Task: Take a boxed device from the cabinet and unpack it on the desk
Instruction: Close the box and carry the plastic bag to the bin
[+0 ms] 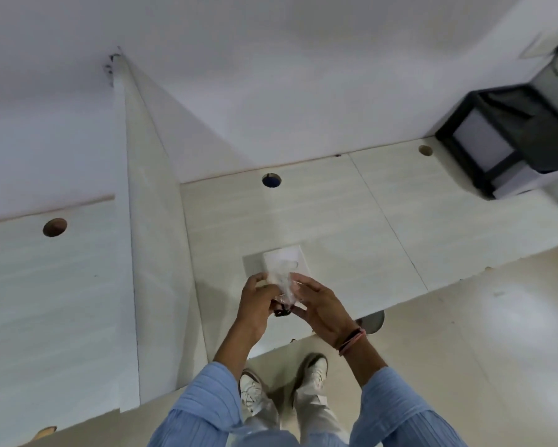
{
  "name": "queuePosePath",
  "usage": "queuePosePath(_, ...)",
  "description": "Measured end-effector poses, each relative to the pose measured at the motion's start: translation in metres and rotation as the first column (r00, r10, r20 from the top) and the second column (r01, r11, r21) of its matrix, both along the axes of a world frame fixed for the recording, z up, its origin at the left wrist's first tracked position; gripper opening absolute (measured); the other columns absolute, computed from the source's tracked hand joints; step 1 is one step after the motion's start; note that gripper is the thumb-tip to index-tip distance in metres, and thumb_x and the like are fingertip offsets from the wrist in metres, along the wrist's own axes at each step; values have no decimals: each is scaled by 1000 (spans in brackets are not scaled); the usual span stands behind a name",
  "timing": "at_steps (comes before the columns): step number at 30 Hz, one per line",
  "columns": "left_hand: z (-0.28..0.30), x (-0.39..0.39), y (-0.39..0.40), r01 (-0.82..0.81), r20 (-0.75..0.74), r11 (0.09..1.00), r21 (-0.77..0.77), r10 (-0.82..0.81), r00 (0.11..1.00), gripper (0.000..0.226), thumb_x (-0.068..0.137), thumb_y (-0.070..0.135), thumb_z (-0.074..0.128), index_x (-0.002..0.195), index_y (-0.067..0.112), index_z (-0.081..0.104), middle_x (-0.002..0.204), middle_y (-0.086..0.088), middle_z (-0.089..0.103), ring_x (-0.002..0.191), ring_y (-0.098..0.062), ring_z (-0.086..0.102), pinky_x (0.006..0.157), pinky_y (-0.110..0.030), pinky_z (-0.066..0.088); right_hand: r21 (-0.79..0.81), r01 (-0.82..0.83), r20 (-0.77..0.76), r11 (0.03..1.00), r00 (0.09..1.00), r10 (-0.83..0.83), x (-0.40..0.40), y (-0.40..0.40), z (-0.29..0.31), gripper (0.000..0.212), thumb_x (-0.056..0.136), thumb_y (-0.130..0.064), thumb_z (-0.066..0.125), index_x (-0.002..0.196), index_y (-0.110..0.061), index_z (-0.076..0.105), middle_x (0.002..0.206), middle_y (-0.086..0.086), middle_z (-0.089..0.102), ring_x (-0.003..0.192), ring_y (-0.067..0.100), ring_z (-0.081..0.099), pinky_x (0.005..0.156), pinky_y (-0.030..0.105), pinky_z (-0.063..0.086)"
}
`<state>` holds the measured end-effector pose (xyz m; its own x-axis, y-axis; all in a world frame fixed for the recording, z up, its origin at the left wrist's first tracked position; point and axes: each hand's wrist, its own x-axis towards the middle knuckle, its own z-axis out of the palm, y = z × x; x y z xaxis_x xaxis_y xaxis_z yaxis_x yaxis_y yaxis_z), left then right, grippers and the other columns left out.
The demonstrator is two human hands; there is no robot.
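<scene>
A small white box (280,260) lies on the pale desk (351,227) near its front edge, just beyond my hands. Above the desk edge both hands hold a clear plastic bag (285,287) with a small dark item (282,311) at its lower end. My left hand (256,301) grips the bag's left side. My right hand (319,306) pinches its right side, a red and black thread band on that wrist. The bag's contents are blurred and partly hidden by my fingers.
A white divider panel (151,227) runs from the wall to the desk front on the left. Cable holes (271,180) (55,227) (425,150) sit along the desk back. A black-framed box (503,140) stands at the far right. My shoes (314,371) are on the floor below.
</scene>
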<state>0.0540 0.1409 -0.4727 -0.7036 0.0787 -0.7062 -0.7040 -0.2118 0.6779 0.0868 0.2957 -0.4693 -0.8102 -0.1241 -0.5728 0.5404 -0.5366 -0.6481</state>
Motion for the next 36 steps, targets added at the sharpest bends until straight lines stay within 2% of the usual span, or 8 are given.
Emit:
queuePosePath(2,2,1,9,83,-13,994,71,-83,996,32,87,-1,62,118,1,66,97,-22,71,67,-25,65,55,-29,52,30,62,-21,998,998,-61,15,11,-1,33,91,15,55,117,-1,68,109,15,72,98,29,69,86,39,61)
queuePosePath(7,19,12,35,296,23,932,211,-307,951,19,93,17,61,80,12,75,95,-12,70,77,-24,63,65,-31,51,159,214,-104,964,974,-199,56,45,4,35,79,30,56,93,4,75,91,20,75,84,36,70,73,42,63)
queuePosePath(10,24,23,46,620,-74,785,2,-618,783,29,85,46,72,102,24,77,101,3,73,76,-15,59,67,-28,42,270,290,-119,918,956,-267,85,66,8,38,74,31,59,79,-1,78,78,16,75,75,31,67,69,34,61)
queuePosePath(13,31,45,63,788,-146,605,-118,-795,588,53,77,44,82,128,36,67,119,3,72,108,-16,66,86,-32,49,339,338,-157,878,940,-302,116,82,12,41,72,31,58,74,-4,79,72,13,75,69,28,68,66,32,58)
queuePosePath(21,41,149,124,721,-271,655,-224,-753,600,34,77,-15,70,94,13,76,82,-2,66,73,-17,64,62,-27,55,432,446,-166,784,894,-417,239,113,19,19,79,7,75,94,2,65,90,24,72,83,39,69,78,51,60)
queuePosePath(28,38,262,165,716,-318,640,-280,-765,560,17,82,-19,64,82,-5,73,80,-9,71,64,-12,66,49,-15,49,264,554,-215,789,832,-512,368,128,25,20,90,8,66,110,10,69,108,39,69,100,51,70,83,52,62)
queuePosePath(33,27,300,185,693,-382,659,-293,-745,547,23,82,-23,56,74,-9,72,105,-34,64,79,-35,69,56,-26,59,162,587,-224,793,805,-550,416,144,24,26,90,17,54,111,15,69,118,34,68,111,49,67,91,47,60)
queuePosePath(36,30,309,198,716,-340,654,-245,-749,568,30,85,-23,51,73,-5,71,110,-36,65,83,-39,70,58,-31,62,312,547,-282,777,834,-474,428,154,26,31,83,14,68,112,4,74,115,21,75,107,36,72,94,42,59)
